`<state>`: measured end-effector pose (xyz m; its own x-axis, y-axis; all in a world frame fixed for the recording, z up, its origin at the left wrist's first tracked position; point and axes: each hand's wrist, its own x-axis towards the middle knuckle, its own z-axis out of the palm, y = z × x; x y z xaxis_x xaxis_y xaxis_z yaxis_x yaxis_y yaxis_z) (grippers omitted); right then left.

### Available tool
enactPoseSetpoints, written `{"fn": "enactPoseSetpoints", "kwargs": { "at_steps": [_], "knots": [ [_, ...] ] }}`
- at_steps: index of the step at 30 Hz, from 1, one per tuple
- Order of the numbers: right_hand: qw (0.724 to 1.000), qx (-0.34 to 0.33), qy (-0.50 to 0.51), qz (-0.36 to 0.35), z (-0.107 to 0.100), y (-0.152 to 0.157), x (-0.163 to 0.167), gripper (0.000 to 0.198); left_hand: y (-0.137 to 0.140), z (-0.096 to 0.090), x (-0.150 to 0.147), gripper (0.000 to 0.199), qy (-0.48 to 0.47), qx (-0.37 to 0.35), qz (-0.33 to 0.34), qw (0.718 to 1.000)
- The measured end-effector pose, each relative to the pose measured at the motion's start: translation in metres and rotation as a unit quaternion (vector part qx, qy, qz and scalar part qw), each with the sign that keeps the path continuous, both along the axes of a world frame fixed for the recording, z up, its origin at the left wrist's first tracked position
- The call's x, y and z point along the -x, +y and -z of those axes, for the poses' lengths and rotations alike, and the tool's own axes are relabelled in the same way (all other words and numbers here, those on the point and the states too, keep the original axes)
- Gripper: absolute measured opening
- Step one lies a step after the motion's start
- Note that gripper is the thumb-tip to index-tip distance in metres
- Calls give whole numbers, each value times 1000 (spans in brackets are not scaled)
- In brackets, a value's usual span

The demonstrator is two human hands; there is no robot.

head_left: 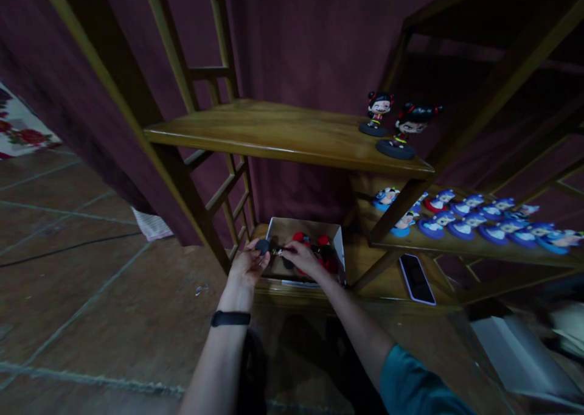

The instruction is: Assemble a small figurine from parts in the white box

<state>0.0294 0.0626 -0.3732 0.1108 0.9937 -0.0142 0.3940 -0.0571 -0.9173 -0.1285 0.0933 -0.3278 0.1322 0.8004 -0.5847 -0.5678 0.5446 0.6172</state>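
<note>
My left hand (250, 261), with a black band on its wrist, is closed around the dark round base (262, 246) of a small figurine. The figurine's body (276, 252) points sideways toward my right hand (298, 257), whose fingers pinch its far end; that end is mostly hidden. Both hands are over the near left part of an open white cardboard box (338, 237) on the bottom shelf. Inside the box lie several red and black figurine pieces (323, 240), partly covered by my right hand and too dim to tell apart.
Two black-haired figurines (401, 132) stand on the wooden shelf (264, 126) above the box. Several blue and white figurines (469, 223) line a lower shelf at right. A phone (417, 279) lies right of the box. A wooden post (182, 196) rises at left.
</note>
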Motion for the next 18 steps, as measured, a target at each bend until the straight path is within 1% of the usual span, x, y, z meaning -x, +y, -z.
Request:
{"fn": "enactPoseSetpoints", "kwargs": {
  "at_steps": [1, 3, 4, 6, 9, 12, 15, 18],
  "knots": [
    [997, 8, 81, 7, -2, -1, -1, 20, 0, 0, 0, 41, -2, -1, -4, 1000],
    [974, 25, 224, 5, -7, -3, -4, 25, 0, -1, -1, 40, -13, -4, -5, 1000],
    [961, 30, 274, 1, -9, -5, -6, 27, 0, -1, -2, 39, -28, -3, -1, 1000],
    [942, 33, 334, 3, -13, -8, -9, 31, -1, -3, -5, 36, -72, 14, 10, 997],
    [929, 25, 369, 25, -17, -12, -12, 31, -3, -6, -11, 28, -152, 60, 32, 986],
    [924, 3, 379, 42, -23, -14, -13, 29, -7, -7, -17, 24, -208, 69, 56, 974],
    [931, -14, 363, 41, -30, -17, -11, 28, -10, -6, -21, 29, -220, 52, 79, 971],
    [943, -26, 330, 35, -36, -20, -10, 28, -12, -6, -24, 37, -199, 41, 83, 976]
  ]
}}
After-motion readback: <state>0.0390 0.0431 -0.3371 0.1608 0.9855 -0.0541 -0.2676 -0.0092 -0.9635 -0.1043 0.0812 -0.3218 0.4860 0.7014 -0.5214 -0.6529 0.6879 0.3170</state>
